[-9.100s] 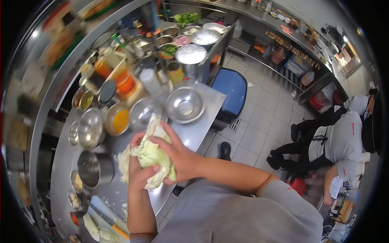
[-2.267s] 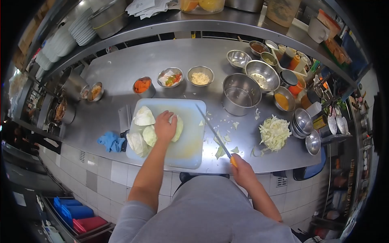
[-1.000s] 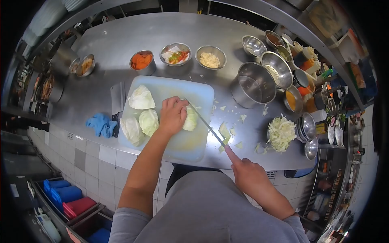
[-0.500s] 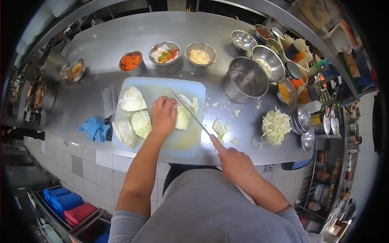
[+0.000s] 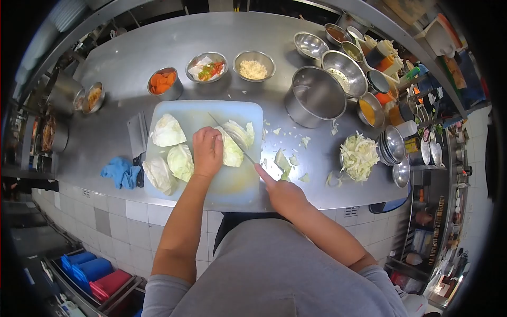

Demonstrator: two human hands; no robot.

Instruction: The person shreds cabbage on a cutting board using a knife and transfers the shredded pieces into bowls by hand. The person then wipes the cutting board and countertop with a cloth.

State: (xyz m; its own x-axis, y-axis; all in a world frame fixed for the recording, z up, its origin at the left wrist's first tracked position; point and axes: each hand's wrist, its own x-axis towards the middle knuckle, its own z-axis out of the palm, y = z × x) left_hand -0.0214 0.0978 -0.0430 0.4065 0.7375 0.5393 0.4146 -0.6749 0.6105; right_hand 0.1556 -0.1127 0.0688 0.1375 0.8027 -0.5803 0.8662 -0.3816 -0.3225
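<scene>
On the pale cutting board [image 5: 227, 193], my left hand [image 5: 207, 152] presses curled fingers on a cabbage piece [image 5: 232, 153]. My right hand [image 5: 282, 195] grips the handle of a long knife [image 5: 237, 142], whose blade lies across that piece, beside my left fingertips. Cut cabbage slices [image 5: 244, 132] rest to the right of the blade. Several cabbage wedges [image 5: 168, 131] sit on the board's left side. Shredded cabbage [image 5: 359, 157] is heaped in a bowl on the right, and leaf scraps [image 5: 282, 160] lie on the steel table between board and bowl.
A cleaver [image 5: 137, 134] and a blue cloth [image 5: 120, 172] lie left of the board. Behind it stand bowls of carrots [image 5: 162, 82], mixed vegetables [image 5: 207, 70] and chopped garlic-like bits [image 5: 253, 68]. A deep pot [image 5: 316, 98] and stacked bowls [image 5: 393, 142] stand at right.
The knife and my right hand have moved left along the cabbage piece. More slices lie beside the blade. Since the oldest frame, my hands have let go of the cabbage held up between them.
</scene>
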